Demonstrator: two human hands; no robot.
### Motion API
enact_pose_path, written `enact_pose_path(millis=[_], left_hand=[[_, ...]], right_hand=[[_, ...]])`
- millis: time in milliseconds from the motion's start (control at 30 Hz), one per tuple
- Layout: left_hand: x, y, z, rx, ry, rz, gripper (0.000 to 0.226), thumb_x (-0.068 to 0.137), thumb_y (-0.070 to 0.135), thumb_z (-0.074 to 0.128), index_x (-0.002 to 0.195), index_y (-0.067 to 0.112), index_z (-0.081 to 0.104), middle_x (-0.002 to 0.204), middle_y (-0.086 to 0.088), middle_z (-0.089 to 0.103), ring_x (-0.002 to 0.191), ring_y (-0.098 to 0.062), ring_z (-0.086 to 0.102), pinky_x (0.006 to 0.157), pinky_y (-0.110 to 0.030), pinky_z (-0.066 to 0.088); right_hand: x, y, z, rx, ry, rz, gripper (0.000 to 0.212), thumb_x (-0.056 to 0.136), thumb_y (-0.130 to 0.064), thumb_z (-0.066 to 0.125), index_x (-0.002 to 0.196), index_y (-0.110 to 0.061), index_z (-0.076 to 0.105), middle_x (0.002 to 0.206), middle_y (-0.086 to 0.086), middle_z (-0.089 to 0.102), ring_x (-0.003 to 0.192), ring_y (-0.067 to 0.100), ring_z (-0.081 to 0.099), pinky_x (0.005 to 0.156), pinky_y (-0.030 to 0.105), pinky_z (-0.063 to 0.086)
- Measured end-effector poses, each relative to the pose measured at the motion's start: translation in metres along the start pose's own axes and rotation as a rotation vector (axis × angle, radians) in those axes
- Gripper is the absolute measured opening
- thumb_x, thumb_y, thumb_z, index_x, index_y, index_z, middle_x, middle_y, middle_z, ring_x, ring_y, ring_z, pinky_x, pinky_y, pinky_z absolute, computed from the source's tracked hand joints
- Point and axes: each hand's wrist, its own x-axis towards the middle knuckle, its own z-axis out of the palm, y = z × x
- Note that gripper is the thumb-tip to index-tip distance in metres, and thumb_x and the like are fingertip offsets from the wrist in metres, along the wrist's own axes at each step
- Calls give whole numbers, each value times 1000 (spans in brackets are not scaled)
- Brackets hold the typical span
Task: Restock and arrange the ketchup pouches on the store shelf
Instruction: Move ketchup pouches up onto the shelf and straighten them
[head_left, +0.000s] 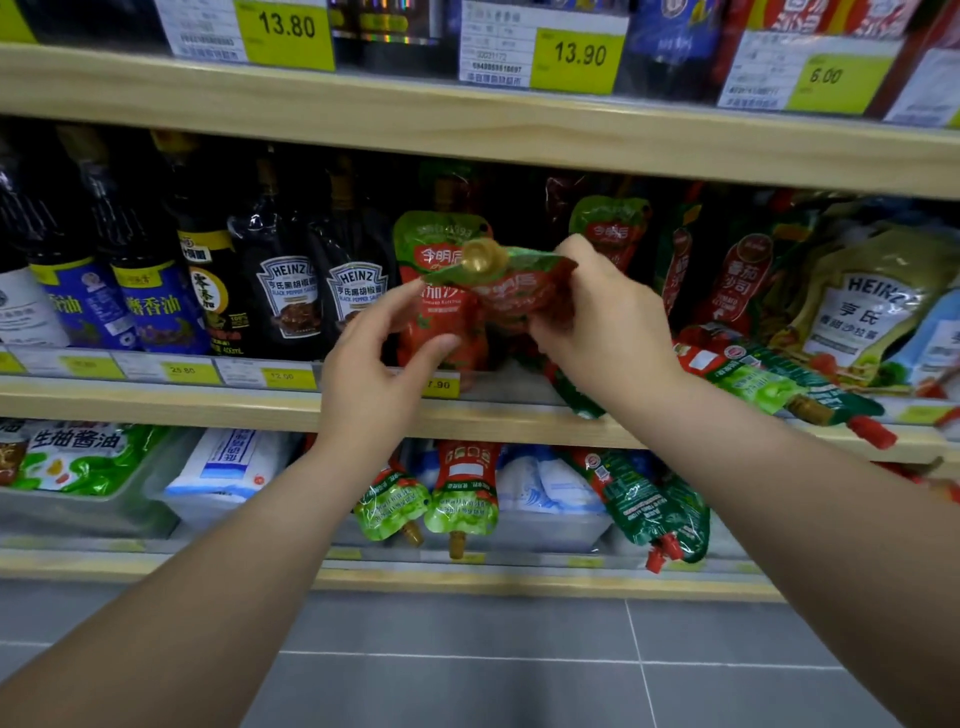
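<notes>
My right hand grips a red and green ketchup pouch, tilted with its gold cap toward me, in front of the middle shelf. Behind it another ketchup pouch stands upright on that shelf. My left hand is at that standing pouch's lower part, thumb and fingers around it. More upright ketchup pouches stand further right. Several pouches lie flat on the shelf at the right, one red cap hanging over the edge.
Dark Heinz sauce pouches and oil bottles fill the shelf's left side. A Heinz salad dressing pouch leans at the right. On the lower shelf more pouches hang over the edge beside white bags. Grey tiled floor lies below.
</notes>
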Motion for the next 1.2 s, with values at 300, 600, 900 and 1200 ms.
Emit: enact_pose_path(millis=[300,600,900,1200], left_hand=[[-5,-22,5,211,15,-16,46,79,51,67,121,38,56,119,15,59,116,-10,47,99,-41,42],[-8,-24,12,333,-12,12,45,79,49,67,118,29,61,118,4,62,115,-19,47,100,-41,37],[6,-26,19,317,-6,-60,64,83,42,66,139,26,40,133,0,54,121,-20,47,99,-39,41],[20,-15,37,283,15,-146,71,85,29,64,145,21,26,132,-6,55,115,-26,55,91,-42,48]], right_hand=[[15,20,13,3,-77,361,53,80,-15,67,125,-12,41,95,9,65,85,31,63,67,39,52],[42,4,35,37,-151,553,25,84,-20,63,107,-18,54,102,6,64,88,30,62,67,34,45],[56,4,40,153,-56,829,29,86,-16,64,112,-13,52,112,8,61,100,30,61,78,37,50],[56,0,37,249,-69,887,30,83,-14,68,108,-18,52,105,4,60,98,29,60,77,35,46]])
